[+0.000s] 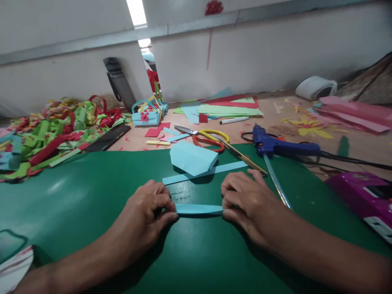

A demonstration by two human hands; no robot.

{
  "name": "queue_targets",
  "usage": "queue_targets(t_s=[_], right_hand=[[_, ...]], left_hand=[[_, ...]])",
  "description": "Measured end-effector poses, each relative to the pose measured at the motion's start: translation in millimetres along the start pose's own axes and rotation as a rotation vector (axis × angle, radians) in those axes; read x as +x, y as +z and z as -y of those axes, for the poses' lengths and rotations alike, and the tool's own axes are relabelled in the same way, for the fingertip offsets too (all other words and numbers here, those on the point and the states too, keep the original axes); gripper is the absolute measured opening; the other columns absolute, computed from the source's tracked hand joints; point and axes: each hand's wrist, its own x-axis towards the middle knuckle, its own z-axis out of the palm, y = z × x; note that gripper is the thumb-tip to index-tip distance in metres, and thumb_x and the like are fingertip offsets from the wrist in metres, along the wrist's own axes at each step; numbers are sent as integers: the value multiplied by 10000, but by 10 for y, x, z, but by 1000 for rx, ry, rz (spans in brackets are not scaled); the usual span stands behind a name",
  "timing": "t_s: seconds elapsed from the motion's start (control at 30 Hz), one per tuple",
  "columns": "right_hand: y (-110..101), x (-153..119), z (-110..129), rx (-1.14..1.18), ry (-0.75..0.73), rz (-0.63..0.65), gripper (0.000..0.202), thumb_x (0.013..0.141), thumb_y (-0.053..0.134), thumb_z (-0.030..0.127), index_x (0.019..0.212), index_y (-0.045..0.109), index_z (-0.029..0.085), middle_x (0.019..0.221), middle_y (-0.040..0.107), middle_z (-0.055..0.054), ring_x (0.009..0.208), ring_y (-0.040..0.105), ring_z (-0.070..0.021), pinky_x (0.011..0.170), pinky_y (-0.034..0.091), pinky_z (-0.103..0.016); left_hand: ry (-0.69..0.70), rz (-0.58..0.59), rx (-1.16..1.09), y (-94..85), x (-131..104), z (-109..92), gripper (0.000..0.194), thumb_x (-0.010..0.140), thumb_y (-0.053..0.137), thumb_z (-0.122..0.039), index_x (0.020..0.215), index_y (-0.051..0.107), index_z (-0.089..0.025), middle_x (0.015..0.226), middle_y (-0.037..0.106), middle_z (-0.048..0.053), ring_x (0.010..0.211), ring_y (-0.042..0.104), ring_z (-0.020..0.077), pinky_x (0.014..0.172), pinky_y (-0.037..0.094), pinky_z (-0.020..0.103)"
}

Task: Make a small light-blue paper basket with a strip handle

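Observation:
Between my hands runs a narrow folded piece of light blue paper, held just over the green mat. My left hand pinches its left end between thumb and fingers. The right end is gripped by my right hand, its fingertips pressed together. Just beyond lies a blue paper strip, slanting up to the right. A larger blue paper piece with cut corners partly overlaps that strip. Scissors with yellow and red handles rest behind it.
A blue glue gun with a clear glue stick sits right, near a purple object. Paper scraps heap at left beside a phone. A grey bottle, a small blue paper bag and coloured sheets stand behind the green mat.

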Motion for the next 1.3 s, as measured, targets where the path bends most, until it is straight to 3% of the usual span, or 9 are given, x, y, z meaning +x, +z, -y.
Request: queue_targets(t_s=[0.13,0.3,0.73,1.3], right_hand=[[-26,-9,4,-5,84,56,215,788,556,158,578,512,176,774,518,5,780,467,-161,777,248,-366],[-56,-14,4,-20,64,65,288,874,484,247,598,543,187,778,529,3,783,472,-158,760,263,-364],[17,1,-20,-45,96,-23,213,799,549,164,592,499,174,754,510,2,779,460,-168,773,254,-385],[58,-6,-82,-64,41,-49,190,784,545,199,597,511,188,743,515,-3,755,478,-182,745,249,-386]], left_hand=[[-38,62,-23,-30,36,18,186,831,535,-243,669,615,-198,716,541,5,741,462,165,668,351,298],[-62,83,9,-55,39,25,241,861,489,-271,653,577,-185,704,517,0,726,443,164,661,327,301],[-137,73,149,-67,84,27,297,858,460,-335,614,521,-177,718,517,8,736,444,178,673,320,313],[-153,20,154,-31,30,-12,235,856,462,-283,652,509,-177,754,515,7,759,443,182,710,314,341]])
